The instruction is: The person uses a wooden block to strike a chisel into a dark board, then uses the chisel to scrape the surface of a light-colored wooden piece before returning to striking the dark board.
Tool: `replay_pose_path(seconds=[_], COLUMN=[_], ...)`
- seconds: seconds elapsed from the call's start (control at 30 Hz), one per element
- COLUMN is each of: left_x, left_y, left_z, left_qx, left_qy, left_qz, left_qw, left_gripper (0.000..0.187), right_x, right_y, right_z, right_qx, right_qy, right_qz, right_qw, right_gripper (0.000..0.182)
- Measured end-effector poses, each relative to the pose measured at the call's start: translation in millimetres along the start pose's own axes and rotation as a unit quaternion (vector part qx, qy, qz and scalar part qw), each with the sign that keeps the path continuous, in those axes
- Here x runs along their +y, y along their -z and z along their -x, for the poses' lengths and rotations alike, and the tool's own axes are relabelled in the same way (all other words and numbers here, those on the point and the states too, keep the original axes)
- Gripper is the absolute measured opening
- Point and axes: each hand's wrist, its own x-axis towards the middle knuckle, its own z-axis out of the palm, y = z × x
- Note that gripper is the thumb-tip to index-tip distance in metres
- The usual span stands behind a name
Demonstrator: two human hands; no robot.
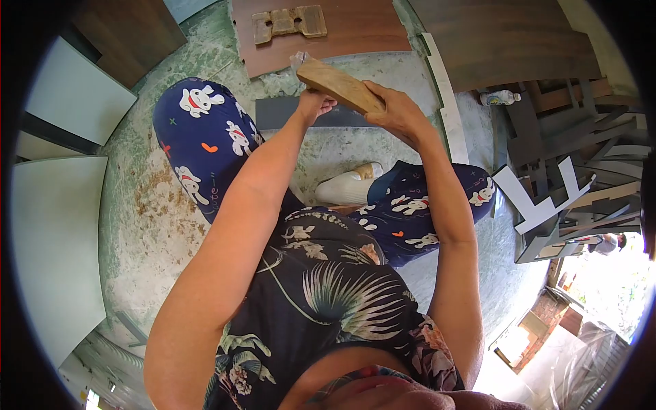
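A light wooden block (342, 85) is held slantwise in the air in front of me. My left hand (316, 104) is curled at its left end, partly hidden behind the wood. The other end is gripped by my right hand (400, 113), thumb along the near face. Clear plastic (298, 60) shows beside the block's left tip. Below the hands, a dark grey strip (273, 113) lies on the floor. Beyond them, a notched wooden piece (290, 25) rests on a brown board (362, 31).
Pale panels (58, 239) stand at the left. A long white strip (445, 102) lies right of my hands. Farther right are a plastic bottle (501, 98), a pile of dark offcuts (581, 143) and white L-shaped pieces (536, 212). Another person (605, 244) is far off at the right.
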Motion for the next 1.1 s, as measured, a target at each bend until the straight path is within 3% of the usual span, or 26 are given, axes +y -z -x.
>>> replay_pose_path(seconds=[0.1,0.2,0.3,0.4,0.5,0.63,0.83,1.1], left_x=[1,4,5,1,0,7,20,14], left_y=[2,-2,-1,1,-1,1,-19,-31], left_z=[0,4,5,0,1,1,15,14], left_qx=[-0.007,0.004,-0.006,-0.001,-0.004,-0.004,0.006,0.022], left_qy=[0.008,0.013,0.018,0.018,0.011,0.0,-0.057,-0.072], left_qz=[-0.008,-0.005,0.014,0.035,0.046,0.065,-0.052,-0.145], left_qw=[1.0,1.0,1.0,0.999,0.999,0.998,0.997,0.987], left_gripper=[0.039,0.039,0.04,0.037,0.036,0.038,0.026,0.027], right_x=[-1,0,-2,-5,5,9,12,8], right_y=[3,-2,1,11,16,29,35,30], right_z=[3,3,2,5,4,10,21,24], right_qx=[0.057,0.075,-0.002,0.021,0.096,0.164,0.166,0.148], right_qy=[0.02,0.048,-0.015,-0.021,0.006,0.02,0.005,0.0], right_qz=[0.007,-0.104,-0.021,0.005,-0.094,-0.103,-0.076,-0.093], right_qw=[0.998,0.991,1.0,1.0,0.991,0.981,0.983,0.985], right_gripper=[0.072,0.069,0.071,0.073,0.075,0.074,0.073,0.073])
